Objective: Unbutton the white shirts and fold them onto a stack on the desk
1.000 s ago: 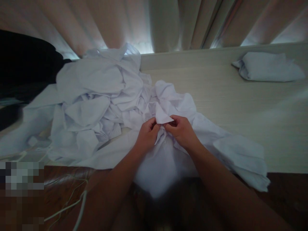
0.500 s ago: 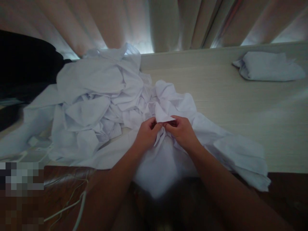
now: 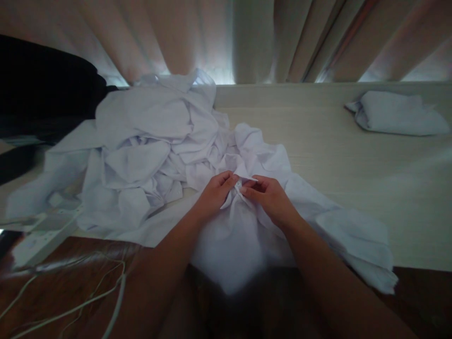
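A white collared shirt lies spread in front of me, its lower part hanging over the near edge and its sleeves reaching out to both sides. At its collar, my left hand pinches the cloth beside a small pale button. My right hand grips the collar's other side, thumb and forefinger closed on the fabric close to that button. Both hands are nearly touching each other. Whether the button is through its hole cannot be made out.
A heap of crumpled white garments lies left of the shirt. On the right is a folded white garment. A black item is at far left, with a white power strip and cables below. Curtains hang behind the pale surface.
My hands have moved slightly apart at the collar, and the button now shows between them. The view has tilted a little, so the surroundings sit lower and further right.
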The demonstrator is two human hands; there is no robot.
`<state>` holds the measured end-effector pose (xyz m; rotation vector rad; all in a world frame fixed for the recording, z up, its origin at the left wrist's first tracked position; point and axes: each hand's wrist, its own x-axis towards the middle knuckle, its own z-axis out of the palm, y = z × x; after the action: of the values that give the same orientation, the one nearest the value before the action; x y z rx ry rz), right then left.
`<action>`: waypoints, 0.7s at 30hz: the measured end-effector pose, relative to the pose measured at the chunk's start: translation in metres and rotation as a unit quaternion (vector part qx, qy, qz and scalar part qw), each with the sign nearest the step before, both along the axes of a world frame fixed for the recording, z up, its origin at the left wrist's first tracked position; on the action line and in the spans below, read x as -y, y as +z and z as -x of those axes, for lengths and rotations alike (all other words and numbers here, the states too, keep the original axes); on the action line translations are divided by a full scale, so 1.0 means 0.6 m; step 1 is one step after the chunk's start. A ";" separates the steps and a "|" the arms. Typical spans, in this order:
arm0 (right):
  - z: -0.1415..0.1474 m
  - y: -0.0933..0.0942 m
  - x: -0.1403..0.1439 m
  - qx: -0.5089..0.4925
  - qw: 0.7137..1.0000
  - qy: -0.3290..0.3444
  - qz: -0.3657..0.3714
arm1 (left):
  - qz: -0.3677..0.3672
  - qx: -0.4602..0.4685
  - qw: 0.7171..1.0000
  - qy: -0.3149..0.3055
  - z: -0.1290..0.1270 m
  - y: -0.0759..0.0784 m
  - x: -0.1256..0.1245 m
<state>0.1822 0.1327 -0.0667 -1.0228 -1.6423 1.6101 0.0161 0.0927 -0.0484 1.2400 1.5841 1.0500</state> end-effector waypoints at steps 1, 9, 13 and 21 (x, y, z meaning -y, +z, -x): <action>-0.001 0.004 0.001 0.019 1.000 0.004 -0.017 | 0.003 0.005 1.000 -0.006 0.003 0.001 0.000; -0.019 0.037 -0.002 0.105 0.934 -0.034 -0.341 | -0.034 -0.008 0.985 -0.170 0.032 -0.018 -0.004; -0.034 0.030 -0.022 0.144 0.927 0.068 -0.340 | -0.052 -0.016 0.972 -0.227 0.040 -0.013 -0.004; -0.046 0.043 -0.037 0.159 0.933 0.123 -0.298 | -0.005 -0.043 0.949 -0.312 0.063 0.008 0.002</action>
<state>0.2096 0.1547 -0.0411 -0.7979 -2.3593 0.9905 -0.0218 0.0918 -0.0435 1.6615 1.1164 0.5994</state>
